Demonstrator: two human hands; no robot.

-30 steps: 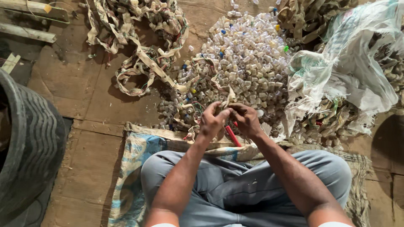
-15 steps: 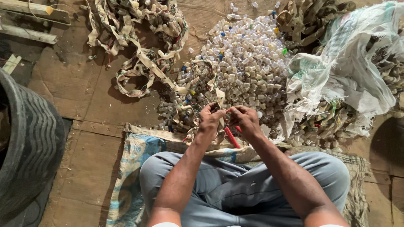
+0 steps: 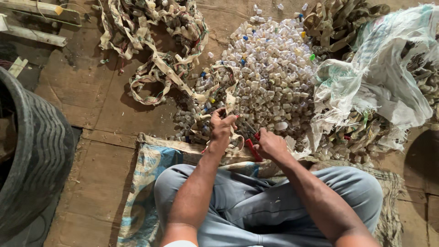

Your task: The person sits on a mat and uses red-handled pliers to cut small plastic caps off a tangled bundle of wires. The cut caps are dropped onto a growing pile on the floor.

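Strip: a pale, frayed band of woven cloth (image 3: 231, 103) with small clear tubes fixed along it; it loops up from the near edge of the heap and passes through the left hand.
Left hand: the left hand (image 3: 221, 127) is closed around the strip at the near edge of the heap, fingers curled over it, thumb side up.
Right hand: the right hand (image 3: 270, 145) is closed on the red handles of the pliers (image 3: 250, 145), just right of the left hand and nearer the knees than the heap.
Pliers: red grips show below the palm; the metal tips point toward the strip.
Heap: a wide mound of small clear and whitish tubes (image 3: 274, 73), a few with blue, yellow or green ends, lying on the floor just beyond both hands.
Left of the heap: a tangle of more strips (image 3: 155, 45) on brown cardboard (image 3: 91, 91); farther left, a dark tyre (image 3: 32, 160).
Right of the heap: a torn white sack (image 3: 379, 73) over more tangled scraps.
Near side of the heap: the person sits cross-legged on a blue-printed mat (image 3: 146, 183).
Hard to make out: whether the pliers' tips touch the strip; they are blurred among the tubes and partly covered by fingers.
Cut off: the tyre, sack and forearms run out of view.
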